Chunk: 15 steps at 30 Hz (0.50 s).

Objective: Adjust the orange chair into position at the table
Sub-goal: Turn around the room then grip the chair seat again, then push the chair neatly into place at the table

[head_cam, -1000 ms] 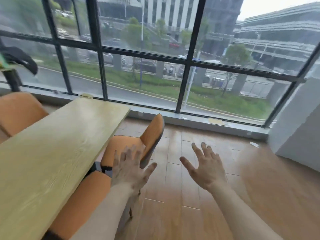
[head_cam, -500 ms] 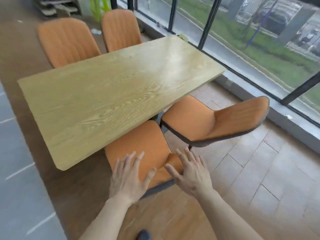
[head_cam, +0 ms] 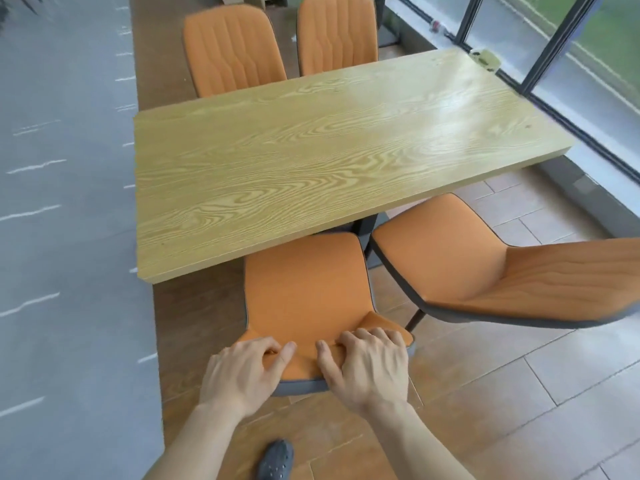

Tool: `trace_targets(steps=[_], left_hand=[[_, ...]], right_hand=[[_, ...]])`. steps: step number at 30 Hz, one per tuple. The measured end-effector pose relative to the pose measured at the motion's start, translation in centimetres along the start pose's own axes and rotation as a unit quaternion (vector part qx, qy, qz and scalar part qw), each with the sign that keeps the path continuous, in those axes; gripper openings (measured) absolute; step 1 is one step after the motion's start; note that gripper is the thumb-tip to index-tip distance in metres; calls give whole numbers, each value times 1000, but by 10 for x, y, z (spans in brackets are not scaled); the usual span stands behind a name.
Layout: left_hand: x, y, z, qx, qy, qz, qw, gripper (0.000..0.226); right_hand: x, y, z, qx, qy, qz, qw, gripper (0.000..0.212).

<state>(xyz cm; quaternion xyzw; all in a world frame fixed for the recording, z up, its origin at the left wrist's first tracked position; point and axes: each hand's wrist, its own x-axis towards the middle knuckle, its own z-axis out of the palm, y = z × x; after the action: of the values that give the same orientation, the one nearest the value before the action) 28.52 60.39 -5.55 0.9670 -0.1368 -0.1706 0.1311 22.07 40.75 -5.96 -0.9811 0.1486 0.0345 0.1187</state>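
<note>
An orange chair (head_cam: 304, 289) with grey trim stands on the near side of the light wooden table (head_cam: 311, 157), its seat front tucked just under the table edge. My left hand (head_cam: 242, 370) grips the top of its backrest on the left, fingers curled over the edge. My right hand (head_cam: 363, 367) grips the same backrest top on the right. The chair's legs are hidden beneath the seat.
A second orange chair (head_cam: 502, 278) stands right beside it, angled away from the table. Two more orange chairs (head_cam: 232, 50) sit on the far side. A window wall (head_cam: 554, 64) runs along the right. A dark shoe (head_cam: 275, 462) shows on the wooden floor below my arms.
My view swung from the window down to the table. Both hands, open and spread before, came down onto the chair's backrest and closed on its top edge.
</note>
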Motion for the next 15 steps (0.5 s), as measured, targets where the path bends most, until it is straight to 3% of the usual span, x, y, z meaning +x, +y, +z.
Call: trace_targets(steps=[9,15], left_hand=[[-31,90,44,-21,36,-61,997,78],[-30,90,49,-27,50,-71,996,83]], right_hand=[[-1,96,-17,-7,-5,-88,996,63],[0,101,-17,3,-2,-101,995,65]])
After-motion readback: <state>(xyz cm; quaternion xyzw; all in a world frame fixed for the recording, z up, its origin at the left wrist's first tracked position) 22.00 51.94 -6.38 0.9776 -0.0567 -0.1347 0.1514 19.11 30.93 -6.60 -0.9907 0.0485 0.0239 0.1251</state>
